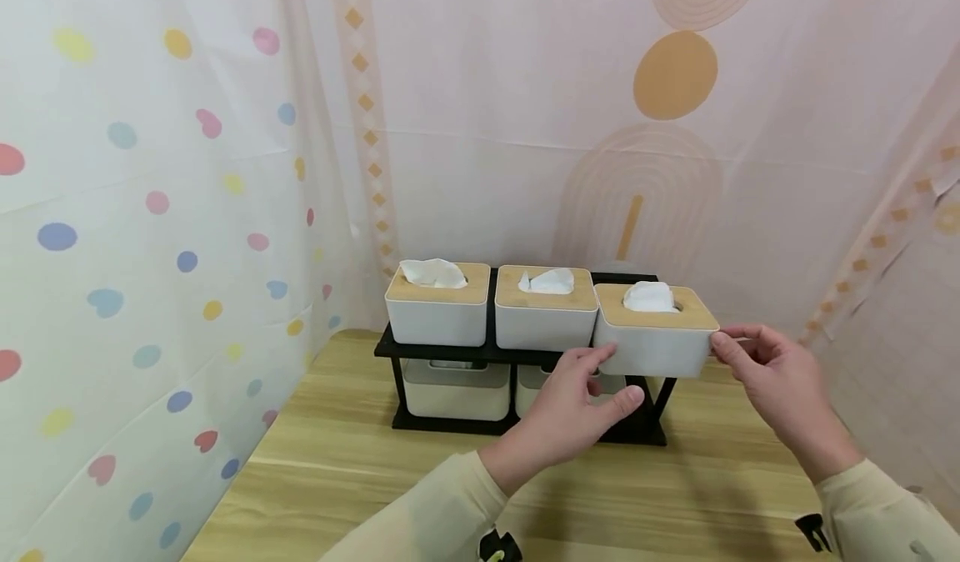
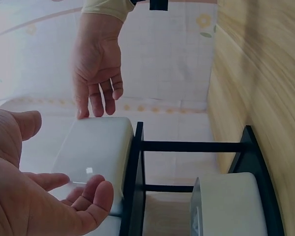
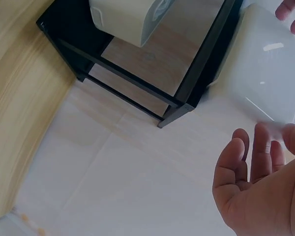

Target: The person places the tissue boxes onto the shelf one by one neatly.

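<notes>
In the head view a white tissue box [image 1: 660, 352] with a wooden lid and a tuft of tissue is at the right end of the black rack's top shelf [image 1: 491, 351]. It juts forward of the two similar boxes beside it. My right hand [image 1: 783, 387] holds its right front corner between thumb and index finger. At its left front side, the index fingertip of my left hand [image 1: 573, 412] touches the white wall, while the left thumb points away from it. In the left wrist view the box's smooth underside [image 2: 96, 152] shows.
A left tissue box [image 1: 438, 322] and a middle tissue box [image 1: 546, 326] stand on the top shelf. Below are a lower left box [image 1: 457, 391] and another lower box [image 1: 529, 383], partly behind my left hand. The rack stands on a wooden table [image 1: 330, 462] before patterned curtains [image 1: 480, 128].
</notes>
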`<state>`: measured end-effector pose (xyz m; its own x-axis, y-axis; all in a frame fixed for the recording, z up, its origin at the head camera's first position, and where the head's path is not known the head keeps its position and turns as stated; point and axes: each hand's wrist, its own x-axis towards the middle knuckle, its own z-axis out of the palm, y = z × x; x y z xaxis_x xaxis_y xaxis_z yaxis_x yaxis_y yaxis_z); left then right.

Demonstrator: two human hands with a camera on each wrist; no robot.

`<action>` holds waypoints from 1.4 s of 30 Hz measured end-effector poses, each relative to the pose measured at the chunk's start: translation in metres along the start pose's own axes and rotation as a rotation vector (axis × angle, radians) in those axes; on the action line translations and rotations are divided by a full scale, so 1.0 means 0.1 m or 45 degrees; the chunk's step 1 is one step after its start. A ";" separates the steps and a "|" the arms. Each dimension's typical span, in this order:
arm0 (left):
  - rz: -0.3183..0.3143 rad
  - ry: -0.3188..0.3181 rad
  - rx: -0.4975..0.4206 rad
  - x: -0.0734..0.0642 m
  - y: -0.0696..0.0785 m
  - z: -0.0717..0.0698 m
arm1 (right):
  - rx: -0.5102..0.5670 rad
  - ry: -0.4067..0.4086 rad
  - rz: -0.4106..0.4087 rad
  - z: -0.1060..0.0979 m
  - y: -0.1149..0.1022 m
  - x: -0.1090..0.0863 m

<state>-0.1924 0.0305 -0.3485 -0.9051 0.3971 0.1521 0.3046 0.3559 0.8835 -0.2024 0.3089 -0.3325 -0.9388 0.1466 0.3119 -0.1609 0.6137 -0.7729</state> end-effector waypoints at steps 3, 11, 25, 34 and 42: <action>-0.034 0.013 -0.006 0.04 -0.02 -0.01 | -0.024 0.005 -0.021 0.04 0.00 0.02; -0.019 0.015 0.009 0.11 -0.09 -0.04 | 0.052 -0.062 0.041 0.12 0.05 0.09; -0.026 0.018 -0.076 0.16 -0.08 -0.02 | 0.069 -0.180 0.064 0.16 0.08 0.11; 0.006 -0.001 -0.081 0.20 -0.14 -0.03 | 0.024 -0.200 0.067 0.17 0.10 0.11; 0.030 -0.032 -0.072 0.23 -0.17 -0.02 | -0.067 -0.199 0.069 0.20 0.10 0.09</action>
<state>-0.2192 0.0321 -0.3597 -0.8900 0.4260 0.1627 0.3079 0.2980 0.9035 -0.2187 0.3010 -0.3488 -0.9823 0.0604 0.1774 -0.0964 0.6488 -0.7549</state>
